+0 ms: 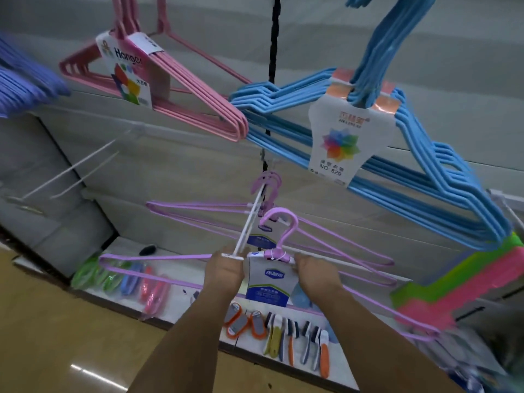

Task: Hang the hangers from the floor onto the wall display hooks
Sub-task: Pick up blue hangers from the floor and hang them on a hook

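Note:
A bundle of lilac wire hangers [158, 260] with a blue-and-white label card [268, 285] is held up in front of a white double-prong wall hook [249, 222]. Its hook [283, 222] curls just to the right of the prongs. My left hand [224, 269] grips the bundle at the hook's front tip, and my right hand [314, 272] grips the bundle's top bar right of the neck. A second lilac bundle [198, 207] hangs further back on the same hook.
Pink hangers [195, 89] hang at upper left and a blue bundle [425, 171] at upper right. An empty white hook [73, 174] sticks out at left. A low shelf [198, 307] holds brushes and small goods. Neon green and pink hangers [465, 287] lie at right.

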Available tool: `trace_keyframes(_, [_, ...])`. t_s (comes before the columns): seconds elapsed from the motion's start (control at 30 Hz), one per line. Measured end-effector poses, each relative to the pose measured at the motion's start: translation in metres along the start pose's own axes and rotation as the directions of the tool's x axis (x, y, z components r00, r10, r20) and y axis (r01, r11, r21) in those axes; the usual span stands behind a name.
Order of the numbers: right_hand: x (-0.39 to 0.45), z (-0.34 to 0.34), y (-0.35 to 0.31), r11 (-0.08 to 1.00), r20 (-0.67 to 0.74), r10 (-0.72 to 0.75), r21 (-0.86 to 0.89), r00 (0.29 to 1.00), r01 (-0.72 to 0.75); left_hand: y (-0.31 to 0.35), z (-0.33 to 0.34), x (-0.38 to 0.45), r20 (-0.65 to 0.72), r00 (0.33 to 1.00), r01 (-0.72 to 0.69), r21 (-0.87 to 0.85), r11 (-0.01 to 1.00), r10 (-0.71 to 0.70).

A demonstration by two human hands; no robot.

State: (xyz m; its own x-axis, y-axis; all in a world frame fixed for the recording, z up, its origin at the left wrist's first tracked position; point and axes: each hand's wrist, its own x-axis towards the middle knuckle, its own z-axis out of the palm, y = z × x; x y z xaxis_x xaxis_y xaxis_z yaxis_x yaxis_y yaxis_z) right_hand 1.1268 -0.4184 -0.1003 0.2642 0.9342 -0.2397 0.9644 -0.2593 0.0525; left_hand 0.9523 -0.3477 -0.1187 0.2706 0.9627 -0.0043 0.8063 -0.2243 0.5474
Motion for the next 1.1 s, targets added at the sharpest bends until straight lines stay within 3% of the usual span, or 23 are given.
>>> trace_keyframes(0.1, [0.010,-0.002,-0.013,0.999,-0.019,0.054,0.001,0.998,-0.054,-0.007,-0.010,0.020,0.054,0.998,-0.038,-0.025,0.999,0.040])
trace_keyframes(0.3, [0.024,-0.001,-0.034,0.990,0.022,0.136,0.037,0.990,-0.137,-0.023,-0.021,0.050,0.176,0.950,-0.300,0.286,0.910,0.258])
trace_keyframes(0.37, [0.028,0.000,-0.038,0.988,0.031,0.146,0.039,0.989,-0.148,-0.030,-0.018,0.061,0.199,0.930,-0.359,0.315,0.879,0.308])
trace_keyframes(0.7, [0.061,0.007,-0.057,0.981,0.055,0.177,0.067,0.983,-0.181,-0.058,0.004,0.099,0.259,0.926,-0.348,0.295,0.890,0.276])
trace_keyframes(1.1, [0.102,0.017,-0.048,0.960,0.013,0.257,0.112,0.966,-0.256,-0.049,0.027,0.145,0.214,0.927,-0.362,0.289,0.886,0.309])
